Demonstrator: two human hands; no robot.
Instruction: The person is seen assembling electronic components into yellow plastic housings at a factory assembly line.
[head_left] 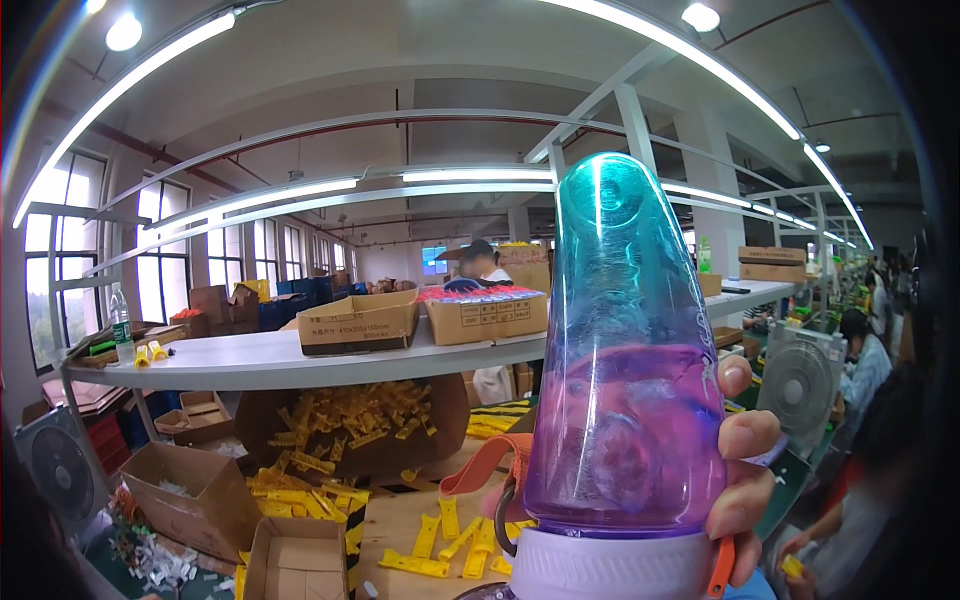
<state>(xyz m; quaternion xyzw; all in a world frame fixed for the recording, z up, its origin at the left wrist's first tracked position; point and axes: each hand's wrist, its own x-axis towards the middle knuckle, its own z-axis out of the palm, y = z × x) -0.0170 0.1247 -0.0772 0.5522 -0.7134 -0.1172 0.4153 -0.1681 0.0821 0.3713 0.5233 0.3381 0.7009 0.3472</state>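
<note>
A drink bottle [625, 450], teal at the base and purple below, is held up close in front of me. It is upside down, with its lilac cap [610, 565] at the lower edge and some liquid inside. My left hand [742, 470] is closed round it from behind, its fingers curling over the right side; the palm is hidden. An orange strap [490, 465] hangs from a ring at the cap's left. Behind the bottle, yellow plastic pieces [430, 537] lie on a wooden worktop [395, 500]. My right hand is not in view.
A tipped box [250, 415] spills more yellow pieces. Small cartons [190, 500] stand at left, near a fan [62, 470]. On the white shelf [270, 362] are an open carton [360, 325] and a filled one [487, 318]. Other people [868, 375] sit at right, one holding a yellow piece.
</note>
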